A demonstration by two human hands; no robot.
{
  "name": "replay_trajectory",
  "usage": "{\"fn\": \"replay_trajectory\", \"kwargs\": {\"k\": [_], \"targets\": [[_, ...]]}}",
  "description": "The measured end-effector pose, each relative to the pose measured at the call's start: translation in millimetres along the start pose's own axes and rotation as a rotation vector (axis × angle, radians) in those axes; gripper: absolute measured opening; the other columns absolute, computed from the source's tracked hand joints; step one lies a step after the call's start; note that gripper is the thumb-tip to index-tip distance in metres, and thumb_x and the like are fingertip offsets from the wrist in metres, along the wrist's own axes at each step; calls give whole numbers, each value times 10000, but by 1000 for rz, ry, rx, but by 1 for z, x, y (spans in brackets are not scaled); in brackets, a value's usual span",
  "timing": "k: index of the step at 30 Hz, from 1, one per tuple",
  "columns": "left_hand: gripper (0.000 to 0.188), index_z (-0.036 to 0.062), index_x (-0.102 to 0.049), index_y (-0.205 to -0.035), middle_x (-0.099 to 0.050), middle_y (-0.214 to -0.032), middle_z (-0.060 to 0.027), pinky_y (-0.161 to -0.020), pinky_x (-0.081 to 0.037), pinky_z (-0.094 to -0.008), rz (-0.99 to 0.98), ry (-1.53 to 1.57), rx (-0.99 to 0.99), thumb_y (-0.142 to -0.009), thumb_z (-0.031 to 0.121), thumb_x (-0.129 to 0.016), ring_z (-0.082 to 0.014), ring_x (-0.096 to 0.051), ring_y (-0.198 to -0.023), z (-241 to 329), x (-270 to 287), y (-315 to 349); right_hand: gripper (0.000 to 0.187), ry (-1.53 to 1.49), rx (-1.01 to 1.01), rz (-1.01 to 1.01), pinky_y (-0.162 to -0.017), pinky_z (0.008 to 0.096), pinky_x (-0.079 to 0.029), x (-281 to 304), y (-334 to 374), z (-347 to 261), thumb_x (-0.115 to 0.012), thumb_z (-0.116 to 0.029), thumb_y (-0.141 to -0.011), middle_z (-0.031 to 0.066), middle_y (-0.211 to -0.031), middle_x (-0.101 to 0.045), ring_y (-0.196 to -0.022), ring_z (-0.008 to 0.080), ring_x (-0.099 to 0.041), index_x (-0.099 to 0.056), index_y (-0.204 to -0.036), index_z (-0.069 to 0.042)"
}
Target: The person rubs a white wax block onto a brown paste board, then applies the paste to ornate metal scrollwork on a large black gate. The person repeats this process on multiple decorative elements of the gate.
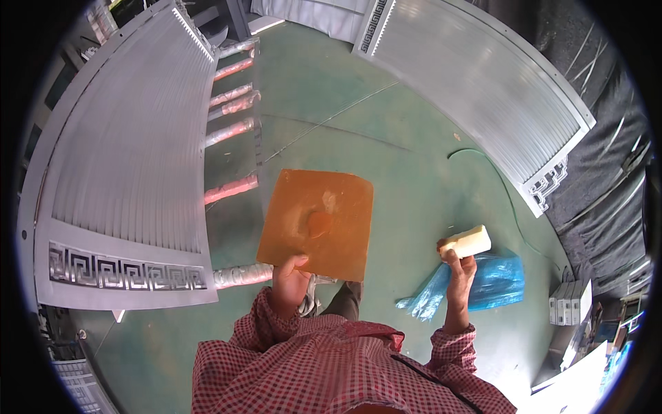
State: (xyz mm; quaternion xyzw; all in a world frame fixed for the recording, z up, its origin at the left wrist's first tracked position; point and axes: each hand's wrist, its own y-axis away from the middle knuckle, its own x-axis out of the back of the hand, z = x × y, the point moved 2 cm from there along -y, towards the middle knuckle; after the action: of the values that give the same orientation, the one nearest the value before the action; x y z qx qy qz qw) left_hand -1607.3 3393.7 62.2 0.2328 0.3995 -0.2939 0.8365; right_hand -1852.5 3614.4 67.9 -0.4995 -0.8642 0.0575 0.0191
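Note:
My left hand (pixel 289 284) grips the near edge of a square orange-brown board (pixel 348 241), its thumb on top. Near the middle of the board sits a small orange dab of paste (pixel 318 224), with a pale smear beyond it. Out to the right, my right hand (pixel 460 276) is closed round a pale yellow block (pixel 470 241). One end of the block looks darker, and I cannot tell what it is made of. The two hands are well apart, and the block does not touch the board.
A large grey ribbed panel (pixel 131 138) with a fretwork band lies at the left on wrapped bars (pixel 231 190). A similar panel (pixel 476 76) stands far right by dark sheeting (pixel 607 200). Blue plastic film (pixel 500 283) and a green hose (pixel 507 179) lie on the green floor (pixel 331 131).

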Motion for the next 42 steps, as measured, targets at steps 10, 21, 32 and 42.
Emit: {"fn": "replay_trajectory", "kwargs": {"k": [10,21,32,42], "targets": [[311,76,-523,-1090,-576,-1009,-14,-717,-458,-278,157,-32,-99,-790,11,-476,-149,-569,-893,-3,-59,-309,169,128,-176,163,-534,204,-297,51,-275,65,-556,-175,-824,9,-763,-551,-595,58,-396,-587,-845,-10],[384,70,-479,-1187,-573,-1082,-24,-745,-494,-290,291,-20,-311,-807,18,-472,-152,-587,-921,45,-130,-640,146,149,-89,-235,-637,241,-369,-138,-743,96,-549,-157,-796,27,-793,-585,-697,88,-466,-586,-783,-16],[486,66,-394,-1286,-505,-1218,-44,-848,-481,-336,106,11,-493,-808,20,-465,-171,-534,-1070,149,-53,-1000,206,176,-150,-354,-687,242,-421,-379,-1113,165,-567,-150,-794,37,-843,-611,-760,102,-529,-584,-921,12],[565,67,-348,-1321,-473,-1272,-83,-924,-465,-382,491,-34,-622,-775,79,-495,-227,-498,-1155,296,-73,-1318,287,228,-311,-334,-641,233,-406,-543,-1422,242,-595,-247,-790,15,-862,-629,-764,71,-530,-610,-974,-26]]}}
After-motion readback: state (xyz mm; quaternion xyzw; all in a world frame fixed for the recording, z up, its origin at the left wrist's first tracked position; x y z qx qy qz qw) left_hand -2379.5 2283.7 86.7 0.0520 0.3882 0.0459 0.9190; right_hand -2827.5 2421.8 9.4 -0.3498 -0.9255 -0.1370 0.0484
